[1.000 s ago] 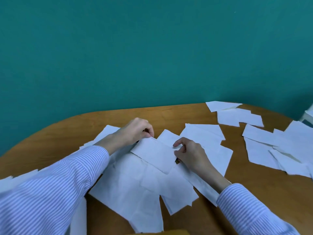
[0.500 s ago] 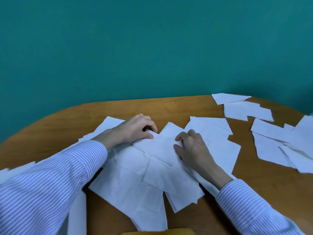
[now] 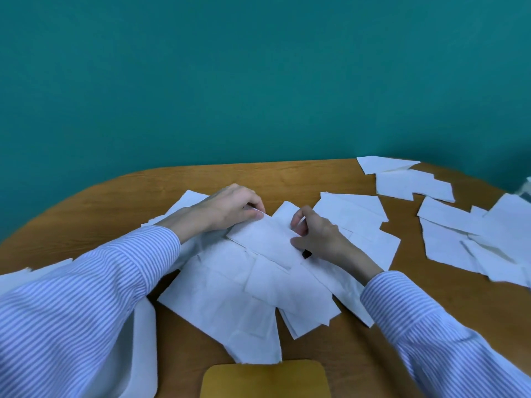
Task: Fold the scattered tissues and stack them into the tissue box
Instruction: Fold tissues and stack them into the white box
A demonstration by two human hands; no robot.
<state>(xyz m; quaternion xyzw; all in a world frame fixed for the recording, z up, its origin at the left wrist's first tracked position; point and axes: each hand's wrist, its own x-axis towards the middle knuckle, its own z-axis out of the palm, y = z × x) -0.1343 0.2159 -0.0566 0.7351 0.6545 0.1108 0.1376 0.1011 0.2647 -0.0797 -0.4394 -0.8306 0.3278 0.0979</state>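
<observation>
**Both hands pinch one folded tissue above a heap of loose sheets**

Much is hidden or cut off. The yellow-brown box (image 3: 265, 379) at the bottom edge shows only its rounded top, so whether it holds any tissues cannot be told. Both striped sleeves (image 3: 86, 305) run out of the frame, and the left one covers part of the sheets beneath it. A white sheet (image 3: 140, 349) below the left sleeve is cut by the lower edge. At the far right edge a pale object is only a sliver and cannot be made out. A small dark mark shows under the right hand; what it is cannot be told.

Two hands are in view. The tissues overlap too much for a sure count: roughly a dozen or more lie in three loose groups, a central heap (image 3: 230, 297), a pair at the back right (image 3: 413, 185) and a spread along the right side (image 3: 471, 239).

The folded tissue (image 3: 267, 239) is white, thin and faintly creased, a slanted rectangle lying on top of the central heap. The left hand (image 3: 230, 209) pinches its far left corner between thumb and curled fingers. The right hand (image 3: 319, 237) grips its right edge, fingers curled over and thumb pressed on the sheet. All of it rests on a wooden table (image 3: 287, 179) before a teal wall (image 3: 258, 81).
</observation>
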